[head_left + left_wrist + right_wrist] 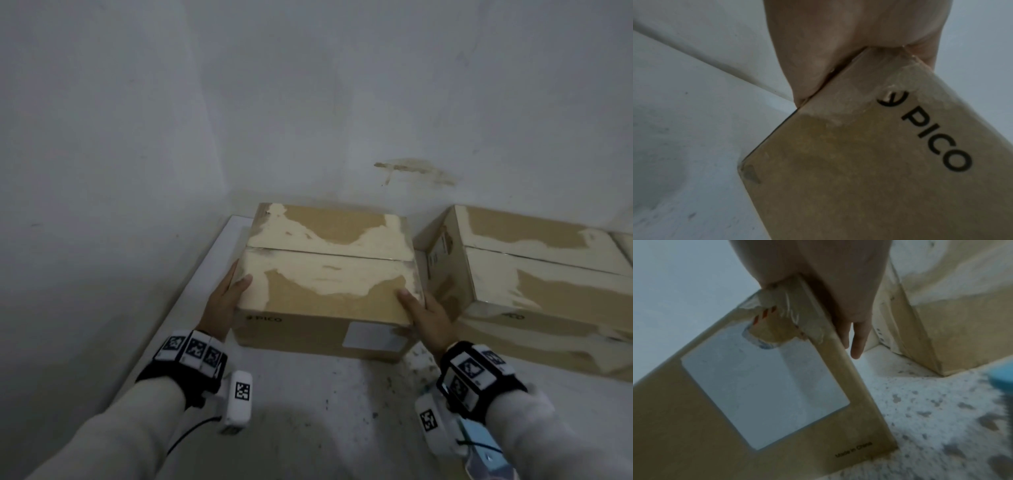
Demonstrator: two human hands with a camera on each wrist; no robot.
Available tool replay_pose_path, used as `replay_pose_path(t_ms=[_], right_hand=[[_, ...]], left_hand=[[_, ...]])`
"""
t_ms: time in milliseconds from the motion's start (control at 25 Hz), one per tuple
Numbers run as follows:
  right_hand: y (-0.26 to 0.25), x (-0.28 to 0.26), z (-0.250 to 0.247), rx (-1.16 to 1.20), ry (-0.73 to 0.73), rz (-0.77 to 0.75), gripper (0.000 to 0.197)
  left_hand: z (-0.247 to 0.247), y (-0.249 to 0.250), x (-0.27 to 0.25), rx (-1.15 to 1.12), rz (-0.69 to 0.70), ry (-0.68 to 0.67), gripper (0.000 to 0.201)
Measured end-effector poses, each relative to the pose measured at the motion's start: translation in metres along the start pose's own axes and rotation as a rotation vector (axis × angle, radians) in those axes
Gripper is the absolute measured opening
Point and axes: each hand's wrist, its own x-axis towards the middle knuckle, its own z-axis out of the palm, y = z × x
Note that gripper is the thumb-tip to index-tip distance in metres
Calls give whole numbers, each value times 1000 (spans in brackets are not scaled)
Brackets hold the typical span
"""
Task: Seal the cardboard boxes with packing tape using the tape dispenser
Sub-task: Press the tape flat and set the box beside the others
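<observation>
A closed cardboard box [325,274] marked PICO stands on the white table [308,411], with torn pale patches on top and a seam across its flaps. My left hand [226,301] presses its near left corner, thumb lying on the top. My right hand [424,311] presses the near right corner, thumb on the top too. In the right wrist view its fingers [857,337] run straight down the box's [694,434] side. The left wrist view shows the palm [828,40] against the box's [859,162] edge. No tape dispenser is in view.
A second similar box [548,274] stands just to the right, a narrow gap away, also shown in the right wrist view [951,321]. A white label [370,337] is on the near face. The wall [308,102] lies close behind. The table's left edge [191,294] runs near my left hand.
</observation>
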Motion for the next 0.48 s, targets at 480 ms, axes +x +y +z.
replay_pose_path(t_ms=[480], right_hand=[[34, -18, -26, -114, -62, -153, 71]], left_hand=[[-19, -22, -38, 147, 121, 100, 61]])
